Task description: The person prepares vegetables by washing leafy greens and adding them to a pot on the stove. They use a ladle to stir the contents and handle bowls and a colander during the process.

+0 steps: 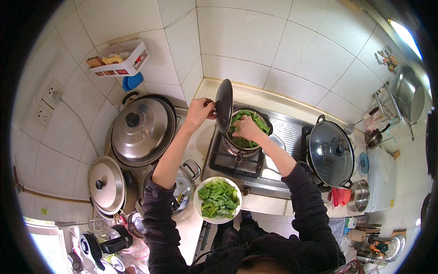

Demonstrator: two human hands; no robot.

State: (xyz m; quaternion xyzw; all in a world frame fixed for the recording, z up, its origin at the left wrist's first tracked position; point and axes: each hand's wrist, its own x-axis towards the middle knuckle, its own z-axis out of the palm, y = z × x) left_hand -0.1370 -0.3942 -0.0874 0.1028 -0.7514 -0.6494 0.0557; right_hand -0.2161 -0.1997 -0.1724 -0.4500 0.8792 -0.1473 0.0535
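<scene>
My left hand [200, 113] grips a dark pot lid [224, 107] by its outer side and holds it tilted nearly upright at the left rim of a pot. The pot [236, 149] stands on the left burner of a gas stove [287, 128]. Chopped green leaves [255, 120] fill it close to the rim. Over them reaches my right hand [247, 127], its fingers bent down onto the leaves; whether they pinch any is hidden. A white plate [195, 207] heaped with cut leafy greens [219, 198] sits at the counter's front edge, below the stove's left corner.
A large lidded steel pot [145, 126] and a smaller lidded pot [107, 186] crowd the left counter, beside a glass-lidded steel pot [184, 191]. On the right burner stands a wok with a glass lid [330, 154]. A red cloth [339, 197] lies near a steel bowl [359, 195].
</scene>
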